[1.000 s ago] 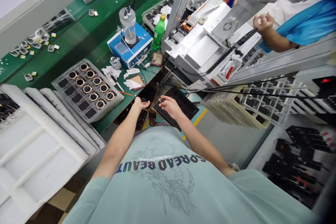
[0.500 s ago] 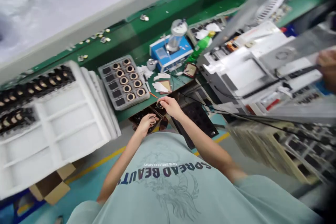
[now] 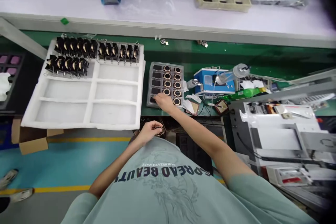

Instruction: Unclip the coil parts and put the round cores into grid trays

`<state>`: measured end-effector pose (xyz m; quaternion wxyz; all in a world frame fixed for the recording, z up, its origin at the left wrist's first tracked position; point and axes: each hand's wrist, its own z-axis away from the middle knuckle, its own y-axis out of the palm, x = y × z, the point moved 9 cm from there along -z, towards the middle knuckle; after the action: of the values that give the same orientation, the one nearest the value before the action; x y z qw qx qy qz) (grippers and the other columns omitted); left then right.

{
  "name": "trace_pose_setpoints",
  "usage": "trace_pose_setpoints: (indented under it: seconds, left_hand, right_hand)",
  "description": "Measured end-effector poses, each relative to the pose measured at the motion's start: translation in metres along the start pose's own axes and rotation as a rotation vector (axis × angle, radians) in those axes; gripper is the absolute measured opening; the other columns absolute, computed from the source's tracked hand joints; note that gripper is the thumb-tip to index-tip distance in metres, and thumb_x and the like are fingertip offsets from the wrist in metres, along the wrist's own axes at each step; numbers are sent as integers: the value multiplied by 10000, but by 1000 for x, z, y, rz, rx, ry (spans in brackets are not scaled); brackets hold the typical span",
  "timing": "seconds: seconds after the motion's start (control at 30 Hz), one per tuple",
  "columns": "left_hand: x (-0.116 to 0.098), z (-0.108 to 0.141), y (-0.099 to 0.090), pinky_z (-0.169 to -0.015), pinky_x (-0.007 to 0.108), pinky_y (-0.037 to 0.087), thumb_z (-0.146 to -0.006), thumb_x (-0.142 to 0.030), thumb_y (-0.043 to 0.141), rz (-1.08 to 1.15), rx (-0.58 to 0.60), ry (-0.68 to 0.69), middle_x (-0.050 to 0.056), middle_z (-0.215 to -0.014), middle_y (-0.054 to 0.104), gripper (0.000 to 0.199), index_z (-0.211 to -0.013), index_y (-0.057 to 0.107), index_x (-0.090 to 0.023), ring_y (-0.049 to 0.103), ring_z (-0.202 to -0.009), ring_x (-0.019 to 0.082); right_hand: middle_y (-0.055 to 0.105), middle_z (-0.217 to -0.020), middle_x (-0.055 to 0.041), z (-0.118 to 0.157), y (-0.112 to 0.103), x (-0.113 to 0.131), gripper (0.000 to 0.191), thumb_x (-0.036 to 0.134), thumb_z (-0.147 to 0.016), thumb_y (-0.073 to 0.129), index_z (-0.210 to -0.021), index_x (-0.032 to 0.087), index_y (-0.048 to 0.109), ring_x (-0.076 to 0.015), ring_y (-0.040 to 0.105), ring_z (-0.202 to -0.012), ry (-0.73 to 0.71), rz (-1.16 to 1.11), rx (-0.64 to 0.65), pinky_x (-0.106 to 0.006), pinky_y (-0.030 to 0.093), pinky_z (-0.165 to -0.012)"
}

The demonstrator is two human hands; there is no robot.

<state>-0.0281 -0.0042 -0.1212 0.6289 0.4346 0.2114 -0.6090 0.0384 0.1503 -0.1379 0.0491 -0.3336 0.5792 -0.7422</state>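
A grey tray (image 3: pixel 158 83) on the green bench holds several copper coil rings (image 3: pixel 177 84) in its right columns and dark cells on the left. My right hand (image 3: pixel 163 101) reaches over the tray's near-left corner, fingers pinched down at a cell on a coil ring that is mostly hidden under them. My left hand (image 3: pixel 149 132) stays low, close to my chest below the bench edge, and its fingers are closed on a few thin coil rings (image 3: pixel 158 130).
A white foam tray (image 3: pixel 118 92) left of the grey tray carries black clipped parts (image 3: pixel 78 54) in its far cells. A blue device (image 3: pixel 210 81), a green bottle (image 3: pixel 244 93) and a white machine (image 3: pixel 275 136) stand at the right. A cardboard box (image 3: pixel 33 143) sits under the foam tray, and another person's shoes (image 3: pixel 12 185) are at the lower left.
My view has swung left and squared up to the bench. My right hand rose from below the bench edge onto the grey tray's near-left corner. My left hand stayed low with its rings.
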Motion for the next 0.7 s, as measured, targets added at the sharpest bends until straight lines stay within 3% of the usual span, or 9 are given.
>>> trace_pose_setpoints:
  seconds: [0.23,0.37,0.5,0.6,0.7]
  left_hand:
    - [-6,-8,-11,-744,281,472,-683,-246,796,49,-60,24,29,-787,671,200,-825,689,-155,597,-739,141]
    - [-2,-13,-15,-716,261,483,-646,-238,812,117,-134,10,23,-818,656,255,-839,669,-153,591,-761,134]
    - [-8,-18,-17,-727,272,520,-632,-250,818,234,-240,60,2,-829,623,307,-855,624,-164,594,-774,128]
    - [-23,-24,-16,-738,261,518,-647,-238,807,243,-300,140,-3,-845,611,325,-898,612,-170,593,-797,123]
    - [-36,-32,-10,-750,266,517,-654,-224,802,213,-299,198,-4,-837,594,354,-937,595,-174,590,-802,125]
  right_hand:
    - [684,-1229,-115,26,18,12,370,169,-1012,418,-1251,192,699,-251,607,-1051,-87,1,-140,-395,497,-974]
    - [701,-1200,-108,22,5,1,303,195,-988,497,-1151,193,752,-269,578,-1101,43,-59,-268,-408,492,-990]
    - [718,-1142,-118,39,-20,-19,277,289,-968,552,-1125,174,749,-248,624,-1048,217,-356,-370,-388,520,-933]
    - [751,-965,-79,65,-32,-15,362,403,-978,505,-1121,168,741,-190,665,-790,255,-680,-252,-319,545,-731]
    - [749,-818,-46,84,-47,2,297,410,-895,618,-955,166,776,-167,650,-680,184,-756,-91,-274,509,-639]
